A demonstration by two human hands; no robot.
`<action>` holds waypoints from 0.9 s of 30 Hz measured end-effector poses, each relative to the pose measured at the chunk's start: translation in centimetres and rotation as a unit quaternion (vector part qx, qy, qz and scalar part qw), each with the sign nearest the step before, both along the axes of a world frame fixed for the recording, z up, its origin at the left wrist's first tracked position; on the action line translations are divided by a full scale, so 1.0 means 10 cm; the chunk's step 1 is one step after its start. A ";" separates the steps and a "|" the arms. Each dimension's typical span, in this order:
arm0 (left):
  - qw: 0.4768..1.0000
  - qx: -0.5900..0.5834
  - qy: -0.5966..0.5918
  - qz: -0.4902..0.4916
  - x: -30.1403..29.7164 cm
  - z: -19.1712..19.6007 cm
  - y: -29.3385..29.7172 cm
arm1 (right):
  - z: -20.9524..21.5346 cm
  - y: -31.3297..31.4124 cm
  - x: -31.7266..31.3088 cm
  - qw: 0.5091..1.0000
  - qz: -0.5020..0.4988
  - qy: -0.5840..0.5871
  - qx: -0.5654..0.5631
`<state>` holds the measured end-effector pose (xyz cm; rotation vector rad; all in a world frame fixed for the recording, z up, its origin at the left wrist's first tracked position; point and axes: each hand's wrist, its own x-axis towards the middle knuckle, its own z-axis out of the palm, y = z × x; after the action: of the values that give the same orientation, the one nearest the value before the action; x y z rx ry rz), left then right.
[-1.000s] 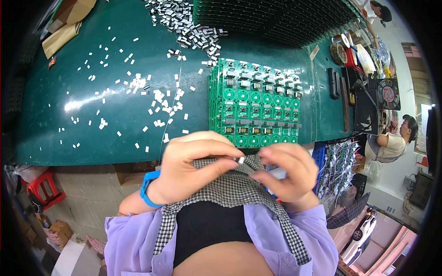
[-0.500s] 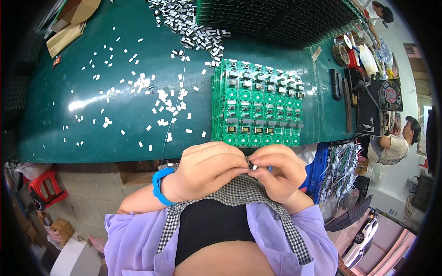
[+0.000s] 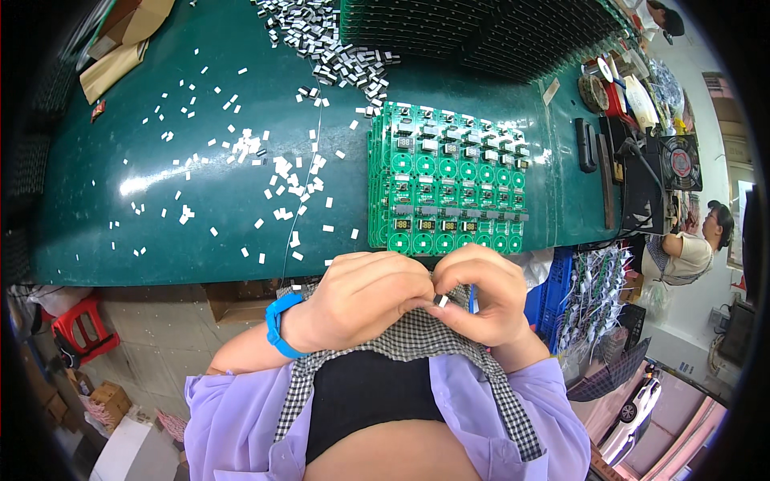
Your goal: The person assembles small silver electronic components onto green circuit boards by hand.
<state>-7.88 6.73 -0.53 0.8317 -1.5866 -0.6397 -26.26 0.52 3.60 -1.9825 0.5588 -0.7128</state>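
Observation:
A tiny black-and-white display module point(image 3: 440, 301) is held at the fingertips of both hands, just off the table's front edge. My left hand point(image 3: 365, 295), wearing a blue wristband point(image 3: 277, 325), is closed with its fingertips against the module's left side. My right hand point(image 3: 491, 295) is curled, its thumb against the module and its bent forefinger above. Directly beyond the hands lies a stack of green circuit boards point(image 3: 425, 239). Display modules sit across its far row and in part of the near row. The module's far side is hidden by fingers.
Small white pieces point(image 3: 283, 167) are scattered over the green table point(image 3: 216, 248). A heap of loose display modules point(image 3: 345, 64) lies at the back, beside tall racked boards point(image 3: 481, 36). A blue crate point(image 3: 555, 293) stands to the right. Another person point(image 3: 688, 255) sits far right.
The module has tilted and dropped slightly, showing more of its white face. My right forefinger has lifted away from the thumb. The boards remain in place.

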 end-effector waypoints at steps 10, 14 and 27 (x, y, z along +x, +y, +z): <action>0.997 0.058 0.022 0.035 0.01 0.09 -0.01 | -0.04 0.10 0.00 0.985 -0.071 -0.034 -0.154; 0.998 0.016 -0.040 0.055 0.01 0.06 0.03 | -0.04 0.11 0.01 0.979 -0.081 -0.022 -0.183; 0.912 0.083 -0.315 0.249 0.84 -0.07 -0.77 | 0.07 -0.19 -0.27 0.952 -0.189 0.088 -0.223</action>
<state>0.48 -1.00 -1.27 1.6233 -1.7865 -0.1279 -28.94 -1.33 4.31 -2.4038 0.9724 -0.9665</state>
